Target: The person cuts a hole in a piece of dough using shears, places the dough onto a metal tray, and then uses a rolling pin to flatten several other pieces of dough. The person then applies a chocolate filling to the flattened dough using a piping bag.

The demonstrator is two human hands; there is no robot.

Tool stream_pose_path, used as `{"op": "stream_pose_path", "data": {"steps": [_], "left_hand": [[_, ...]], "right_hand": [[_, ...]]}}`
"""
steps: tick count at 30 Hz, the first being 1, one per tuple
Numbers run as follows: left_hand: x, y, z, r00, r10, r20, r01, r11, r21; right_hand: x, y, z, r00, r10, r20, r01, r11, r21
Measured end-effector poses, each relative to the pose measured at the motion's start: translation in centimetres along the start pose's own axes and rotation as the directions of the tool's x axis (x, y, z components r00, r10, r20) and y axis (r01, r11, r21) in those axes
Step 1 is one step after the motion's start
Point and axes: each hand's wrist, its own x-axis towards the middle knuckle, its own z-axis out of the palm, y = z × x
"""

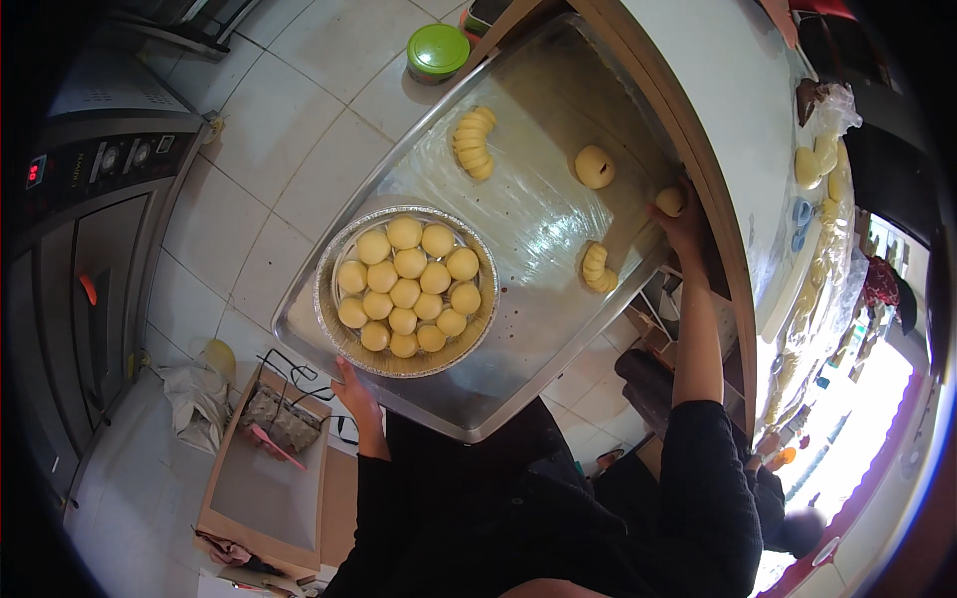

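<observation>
A large metal baking tray point(538, 349) is tilted across the view in front of me. My left hand point(360, 401) grips its near left rim, with the other fingers hidden beneath. On the right, my right hand point(684, 227) is closed at the tray's corner, its thumb over the rim beside a small dough ball point(670, 202). A round foil pan point(485, 329) filled with several smooth yellow dough balls point(405, 292) stands on the tray's left part. Farther over lie a ridged, curved dough piece point(474, 145), a slit round bun point(594, 166) and a smaller ridged piece point(598, 268).
A curved-looking counter point(688, 60) borders the tray on the right, with plastic-wrapped dough point(822, 159) on it. An oven point(100, 209) stands at the left. A green-lidded tub point(438, 52) sits beyond the tray; a wooden box point(264, 478) is low on the left.
</observation>
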Motion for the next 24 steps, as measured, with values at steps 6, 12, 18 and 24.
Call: {"op": "stream_pose_path", "data": {"steps": [6, 12, 18, 24], "left_hand": [[0.4, -0.2, -0.2, 0.999, -0.009, 0.04, 0.01, 1.0, -0.013], [0.7, -1.3, -0.4, 1.0, 0.013, 0.002, -0.013, 0.997, -0.08], [0.4, -0.5, -0.3, 0.997, 0.045, 0.064, -0.043, 0.999, -0.032], [0.2, -0.1, -0.3, 0.994, 0.062, 0.089, -0.058, 0.997, -0.047]], "right_hand": [[0.2, -1.1, -0.8, 0.971, 0.23, 0.071, -0.209, 0.953, -0.221], [-3.5, -10.0, -3.9, 0.939, 0.117, 0.323, -0.006, 0.945, -0.326], [-1.0, -17.0, -20.8, 0.994, -0.021, 0.106, -0.028, 0.899, 0.438], [10.4, -8.5, -23.2, 0.955, 0.297, -0.015, -0.295, 0.939, -0.175]]}}
